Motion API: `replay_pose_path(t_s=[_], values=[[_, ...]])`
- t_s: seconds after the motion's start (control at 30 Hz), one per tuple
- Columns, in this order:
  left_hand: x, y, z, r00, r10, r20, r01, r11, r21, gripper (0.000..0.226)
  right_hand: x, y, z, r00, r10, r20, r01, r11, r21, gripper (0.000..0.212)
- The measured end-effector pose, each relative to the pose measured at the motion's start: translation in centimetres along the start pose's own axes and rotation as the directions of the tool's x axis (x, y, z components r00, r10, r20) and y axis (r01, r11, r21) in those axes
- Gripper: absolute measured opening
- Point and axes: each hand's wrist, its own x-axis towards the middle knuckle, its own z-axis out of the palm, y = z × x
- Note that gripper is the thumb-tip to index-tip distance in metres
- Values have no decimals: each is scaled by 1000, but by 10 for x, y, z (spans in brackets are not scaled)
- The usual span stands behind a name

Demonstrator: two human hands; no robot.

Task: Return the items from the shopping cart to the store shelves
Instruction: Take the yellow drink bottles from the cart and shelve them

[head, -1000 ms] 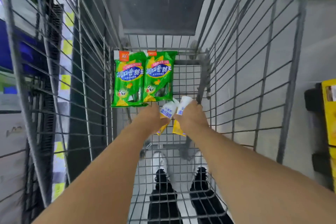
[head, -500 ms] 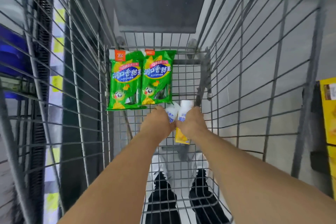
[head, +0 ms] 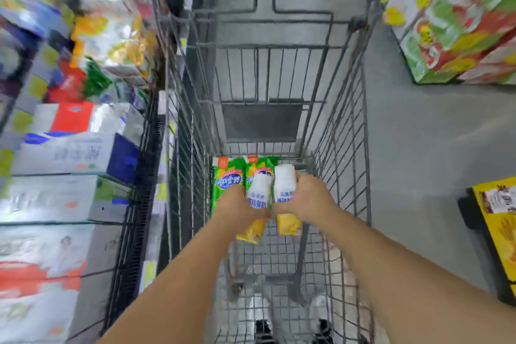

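Fingers of left hand (head: pixel 242 208) clenched round left bottle (head: pixel 258 193); fingers of right hand (head: pixel 306 198) clenched round right bottle (head: pixel 284 185). Both bottles upright, side by side, held above cart (head: pixel 339 131) floor, between wire side walls. Two green packets (head: pixel 227 179) flat on the floor just beyond, partly behind the bottles. Open top overhead. Blurred shelves (head: pixel 69 153) close along left wall; bare aisle floor (head: pixel 413 148) right, boxes (head: pixel 458 22) further off.
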Motion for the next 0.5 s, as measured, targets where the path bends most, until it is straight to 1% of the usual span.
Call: replay_pose_path(t_s=[0.13, 0.2, 0.27, 0.3, 0.4, 0.5], values=[[-54, 38, -84, 982, 118, -148, -119, 993, 3, 48, -45, -70, -71, 990, -142, -20, 141, 989, -40, 49], [-86, 55, -121, 960, 140, -242, -149, 989, -20, 49, -70, -104, -104, 976, -217, -30, 215, 975, -52, 51], [-119, 67, -154, 922, 161, -353, -186, 982, -39, 59, -97, -138, -134, 953, -299, -37, 296, 952, -83, 52], [-137, 72, -170, 902, 172, -395, -205, 978, -42, 60, -110, -153, -147, 941, -335, -41, 330, 939, -95, 53], [-195, 82, -211, 833, 173, -526, -218, 976, -25, 54, -148, -191, -175, 892, -451, -42, 447, 891, -79, 52], [-251, 79, -237, 771, 115, -627, -222, 970, -95, 55, -190, -221, -191, 816, -578, -14, 574, 813, -101, 54]])
